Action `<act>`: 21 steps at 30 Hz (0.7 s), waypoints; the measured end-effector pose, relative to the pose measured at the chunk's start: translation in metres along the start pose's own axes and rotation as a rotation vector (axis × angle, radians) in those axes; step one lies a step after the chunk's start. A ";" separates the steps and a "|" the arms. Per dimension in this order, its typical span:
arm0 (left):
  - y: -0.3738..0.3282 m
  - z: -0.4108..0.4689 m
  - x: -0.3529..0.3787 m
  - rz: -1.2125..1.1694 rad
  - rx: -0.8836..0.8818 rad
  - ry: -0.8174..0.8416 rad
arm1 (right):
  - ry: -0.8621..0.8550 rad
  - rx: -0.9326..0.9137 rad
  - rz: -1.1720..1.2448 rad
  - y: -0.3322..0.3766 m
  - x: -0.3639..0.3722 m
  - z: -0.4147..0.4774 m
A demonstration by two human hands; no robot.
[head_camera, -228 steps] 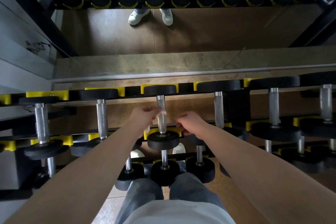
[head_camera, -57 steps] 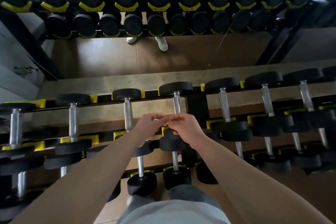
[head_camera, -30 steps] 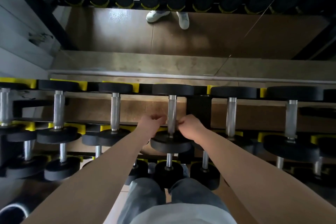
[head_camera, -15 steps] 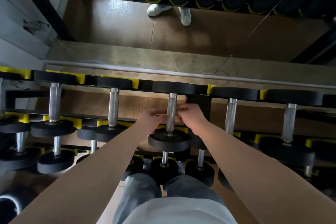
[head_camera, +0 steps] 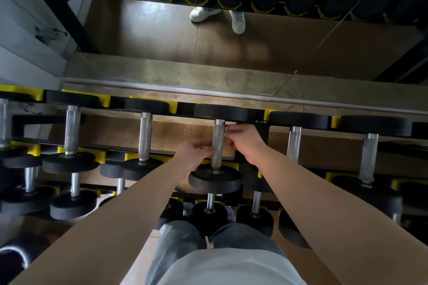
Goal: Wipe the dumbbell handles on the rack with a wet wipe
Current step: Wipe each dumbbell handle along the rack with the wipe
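I record left hand and right hand both pinching 1 knurled silver dumbbell handle (opposite sides) on the black-and-yellow rack.

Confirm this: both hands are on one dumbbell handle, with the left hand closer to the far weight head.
Wrong. The head view shows both hands on one dumbbell handle, but the right hand, not the left hand, is closer to the far weight head.
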State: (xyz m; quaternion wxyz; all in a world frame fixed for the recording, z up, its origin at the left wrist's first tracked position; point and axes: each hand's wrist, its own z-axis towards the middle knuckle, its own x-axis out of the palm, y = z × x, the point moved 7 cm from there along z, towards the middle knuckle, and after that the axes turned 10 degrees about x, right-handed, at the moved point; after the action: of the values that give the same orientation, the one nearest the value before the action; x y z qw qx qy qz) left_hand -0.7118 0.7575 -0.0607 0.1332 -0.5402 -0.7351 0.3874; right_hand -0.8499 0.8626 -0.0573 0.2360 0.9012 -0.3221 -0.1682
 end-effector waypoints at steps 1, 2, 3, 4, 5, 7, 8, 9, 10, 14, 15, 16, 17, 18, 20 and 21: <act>0.000 0.001 0.000 0.003 -0.007 -0.007 | -0.008 -0.031 -0.157 -0.003 0.000 -0.005; 0.000 0.002 -0.001 0.007 -0.012 -0.011 | 0.004 -0.056 -0.318 -0.008 0.003 -0.008; 0.000 0.002 -0.001 0.010 -0.015 -0.013 | 0.043 -0.068 -0.493 -0.016 0.008 -0.010; 0.001 0.003 0.000 0.012 -0.015 -0.016 | 0.096 -0.057 -0.664 -0.026 0.015 -0.010; 0.001 0.003 0.000 0.014 -0.015 -0.022 | 0.139 -0.026 -0.786 -0.037 0.020 -0.010; 0.000 0.002 0.001 0.018 -0.017 -0.039 | 0.145 0.012 -0.830 -0.048 0.024 -0.007; 0.000 0.002 0.002 0.017 -0.023 -0.045 | 0.113 0.015 -0.757 -0.046 0.023 -0.005; -0.001 0.002 0.002 0.013 -0.038 -0.046 | 0.059 0.017 -0.625 -0.039 0.018 -0.003; 0.000 0.001 0.002 0.006 -0.056 -0.041 | -0.003 0.024 -0.441 -0.031 0.011 -0.002; 0.001 0.000 0.002 0.018 -0.065 -0.007 | -0.014 0.044 0.305 0.000 -0.002 -0.003; 0.002 0.000 0.002 0.014 -0.066 -0.009 | -0.025 0.015 0.275 0.003 -0.002 -0.003; 0.003 0.000 0.002 0.011 -0.069 -0.017 | -0.058 -0.030 0.145 0.003 -0.002 -0.003; 0.004 0.001 0.001 0.015 -0.073 -0.028 | -0.096 -0.081 -0.012 0.000 -0.001 -0.006; 0.005 0.001 0.001 0.017 -0.076 -0.037 | -0.123 -0.129 -0.149 -0.005 0.001 -0.011; 0.007 0.002 0.001 0.014 -0.073 -0.049 | -0.083 -0.181 -0.380 -0.019 0.011 -0.020; 0.007 0.002 0.001 0.017 -0.068 -0.052 | -0.038 -0.189 -0.495 -0.028 0.018 -0.024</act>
State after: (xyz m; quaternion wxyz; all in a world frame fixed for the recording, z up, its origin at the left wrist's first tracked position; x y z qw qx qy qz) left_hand -0.7084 0.7582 -0.0672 0.0922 -0.5405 -0.7465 0.3770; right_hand -0.8116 0.8771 -0.0547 0.2646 0.9233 -0.0791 -0.2670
